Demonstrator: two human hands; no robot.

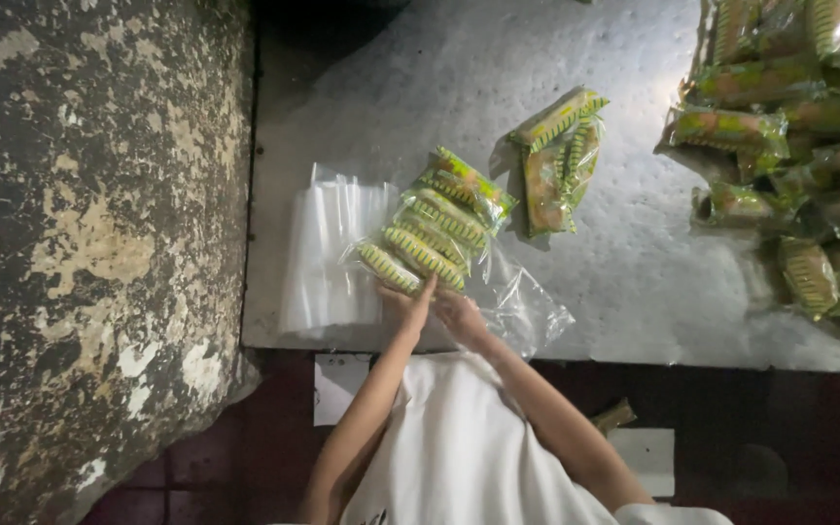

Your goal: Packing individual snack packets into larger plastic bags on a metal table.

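Snack packets [437, 226] in green and yellow wrappers lie in a neat row inside a clear plastic bag [512, 301], near the front edge of the bench [624, 282], and that is what I am working on. From biggest to smallest, I see the flaking wall [89, 243] along the bench's left edge, then the pale bench itself, then a heap of loose packets [799, 146] piled at its right edge. A stack of empty clear bags [328, 258] lies just beside the filled bag, toward the left edge. A small bundle of a few packets [558, 156] sits in the middle of the bench, apart from both. My left hand [410, 306] and right hand [459, 316] meet at the near end of the bag, fingers pressed on it; how tightly they grip I cannot tell.
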